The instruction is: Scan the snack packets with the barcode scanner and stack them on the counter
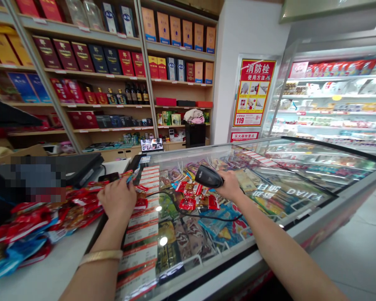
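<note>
My right hand [230,186] grips a black handheld barcode scanner [208,176] above the freezer's glass top. Its dark cable [219,218] loops across the glass below. Beneath the scanner head lie several small red snack packets [188,204] on the glass. At the counter's edge, my left hand [118,198] is closed on a small shiny snack packet [132,177], mostly covered by the fingers. Left of that hand, a pile of red and blue snack packets [31,223] spreads over the white counter [69,267].
A chest freezer [282,234] with a glass top and bagged goods inside fills the middle and right. Shelves of boxes and bottles [113,71] stand behind. A lit refrigerated display [338,100] is at the right. A small screen [152,144] sits beyond the counter.
</note>
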A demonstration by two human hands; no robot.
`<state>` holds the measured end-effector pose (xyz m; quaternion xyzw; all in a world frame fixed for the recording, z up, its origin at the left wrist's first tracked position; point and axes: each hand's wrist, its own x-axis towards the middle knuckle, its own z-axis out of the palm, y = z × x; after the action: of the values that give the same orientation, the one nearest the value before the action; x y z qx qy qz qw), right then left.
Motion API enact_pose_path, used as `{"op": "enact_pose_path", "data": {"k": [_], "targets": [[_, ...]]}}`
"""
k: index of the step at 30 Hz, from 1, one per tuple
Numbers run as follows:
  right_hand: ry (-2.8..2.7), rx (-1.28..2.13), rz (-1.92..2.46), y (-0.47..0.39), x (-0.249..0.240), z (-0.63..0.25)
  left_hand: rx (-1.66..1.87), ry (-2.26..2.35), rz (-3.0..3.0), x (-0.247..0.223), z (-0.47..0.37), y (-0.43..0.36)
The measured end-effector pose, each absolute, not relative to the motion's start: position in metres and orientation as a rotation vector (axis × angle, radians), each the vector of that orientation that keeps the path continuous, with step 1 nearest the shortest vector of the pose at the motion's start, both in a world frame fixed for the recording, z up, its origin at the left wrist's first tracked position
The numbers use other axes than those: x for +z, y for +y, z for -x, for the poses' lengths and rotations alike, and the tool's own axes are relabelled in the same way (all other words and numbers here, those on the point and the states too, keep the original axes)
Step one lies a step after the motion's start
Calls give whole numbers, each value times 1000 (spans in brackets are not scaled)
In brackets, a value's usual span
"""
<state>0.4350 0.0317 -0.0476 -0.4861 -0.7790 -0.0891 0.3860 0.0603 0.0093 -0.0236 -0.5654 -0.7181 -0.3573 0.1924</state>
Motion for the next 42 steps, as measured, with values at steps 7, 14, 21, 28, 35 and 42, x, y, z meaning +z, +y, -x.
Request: {"op": "enact_pose_path", "data": {"k": [7,14,21,28,35,42], "targets": [[-1960,-220,1232,28,-44,-432,-2426,-2172,1594,-28,-91,20],[-2050,-165,1146,25,-42,-430,-2682,-2149,1749,-39,-103,19],[-2109,-160,1141,22,-39,-424,-2185,-1929,2059,-39,-124,8],[-2093,-155,1161,21,-39,-422,-1971,-1713,2178,-38,-135,3],[-2113,-125,1158,21,-38,-421,-1903,-1687,2211,-41,-132,5],[-2093,-147,1156,21,-38,-422,-1820,-1627,2254,-45,-131,8]]}}
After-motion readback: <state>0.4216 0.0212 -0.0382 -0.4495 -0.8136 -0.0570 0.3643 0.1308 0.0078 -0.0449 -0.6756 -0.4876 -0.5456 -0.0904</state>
